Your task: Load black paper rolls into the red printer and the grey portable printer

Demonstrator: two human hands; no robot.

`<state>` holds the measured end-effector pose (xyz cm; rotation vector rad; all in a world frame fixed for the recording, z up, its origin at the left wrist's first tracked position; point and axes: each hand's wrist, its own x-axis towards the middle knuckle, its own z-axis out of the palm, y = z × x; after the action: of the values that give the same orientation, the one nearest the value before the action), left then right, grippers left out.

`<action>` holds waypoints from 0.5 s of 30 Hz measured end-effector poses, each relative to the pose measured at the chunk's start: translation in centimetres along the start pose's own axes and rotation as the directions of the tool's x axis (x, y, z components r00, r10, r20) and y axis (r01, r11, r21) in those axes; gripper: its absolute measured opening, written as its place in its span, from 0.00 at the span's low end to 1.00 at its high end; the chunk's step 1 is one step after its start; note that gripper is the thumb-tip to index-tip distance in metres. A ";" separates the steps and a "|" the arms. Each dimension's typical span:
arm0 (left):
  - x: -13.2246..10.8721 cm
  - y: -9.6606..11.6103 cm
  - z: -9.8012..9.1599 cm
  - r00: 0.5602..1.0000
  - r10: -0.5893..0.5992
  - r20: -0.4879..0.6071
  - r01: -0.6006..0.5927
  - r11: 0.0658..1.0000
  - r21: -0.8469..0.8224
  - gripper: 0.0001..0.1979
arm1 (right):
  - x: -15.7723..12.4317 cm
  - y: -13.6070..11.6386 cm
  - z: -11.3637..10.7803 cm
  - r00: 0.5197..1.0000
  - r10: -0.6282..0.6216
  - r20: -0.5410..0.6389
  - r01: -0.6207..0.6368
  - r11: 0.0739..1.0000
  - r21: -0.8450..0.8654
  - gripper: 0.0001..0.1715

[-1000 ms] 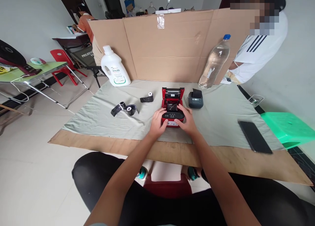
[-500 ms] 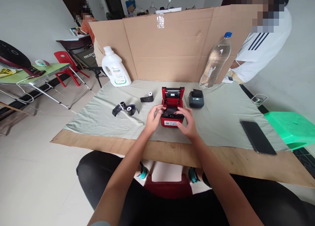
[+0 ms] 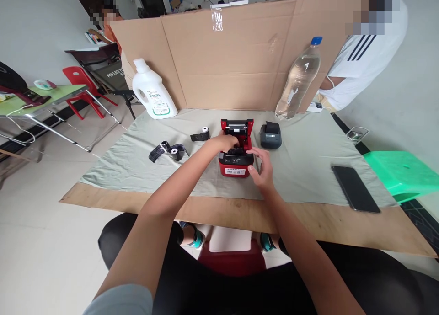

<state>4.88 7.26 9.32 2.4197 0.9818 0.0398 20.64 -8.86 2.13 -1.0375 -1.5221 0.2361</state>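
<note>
A red and black label printer [image 3: 234, 169] stands on the cloth in front of me with its lid [image 3: 237, 125] raised. My left hand [image 3: 226, 142] reaches down into its open compartment, fingers curled and the tips hidden. Below those fingers shows something black and shiny [image 3: 235, 152]; whether they grip it is not visible. At the printer's right side is my right hand [image 3: 263, 168], thumb against the front corner and fingers on the side rim. Left of the printer lie black rolls of film [image 3: 175, 154], with one smaller roll [image 3: 205, 134] farther back.
A small dark grey printer [image 3: 270, 136] sits right of the red one. Behind stand a white jug [image 3: 156, 93], a cardboard partition [image 3: 226, 68] and a water bottle [image 3: 299, 79]. A black phone [image 3: 355, 188] lies at the right. Two people are beyond the partition.
My left hand has moved from the printer's left rim into its compartment, the forearm now crossing over its left side. My right hand has stayed at the right side. The view has shifted slightly.
</note>
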 end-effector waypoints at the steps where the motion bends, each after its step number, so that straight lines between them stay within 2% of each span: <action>1: -0.1 -0.1 0.1 1.000 -0.013 -0.006 0.013 1.000 -0.001 0.08 | 0.0 0.1 0.0 1.000 -0.002 -0.008 0.002 1.000 0.014 0.29; 4: -0.8 -0.3 0.0 0.999 0.005 -0.048 -0.005 1.000 -0.001 0.08 | 0.0 0.2 0.1 1.000 -0.011 -0.025 0.012 0.999 0.034 0.27; 6: -1.5 -0.3 -0.3 0.996 0.011 -0.087 -0.014 0.999 -0.029 0.13 | 0.0 0.4 0.1 0.999 -0.002 -0.035 0.003 1.000 0.029 0.27; 9: -3.2 -0.3 -0.9 0.994 -0.035 -0.106 0.017 0.985 -0.172 0.23 | 0.0 0.8 0.1 0.999 0.011 -0.050 -0.010 1.000 0.028 0.27; 12: -6.1 -0.2 -1.7 0.992 0.017 -0.124 -0.061 0.931 -0.361 0.26 | -0.1 1.1 0.0 0.998 0.001 -0.066 0.001 0.999 0.040 0.27; 15: -10.1 -0.1 -2.5 0.981 0.057 -0.185 -0.148 0.835 -0.529 0.26 | -0.1 1.3 0.2 0.998 -0.013 -0.060 0.015 0.999 0.031 0.29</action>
<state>-3.19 1.80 13.09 1.9537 0.7724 0.4967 21.03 -8.11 1.16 -0.9999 -1.4666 0.2168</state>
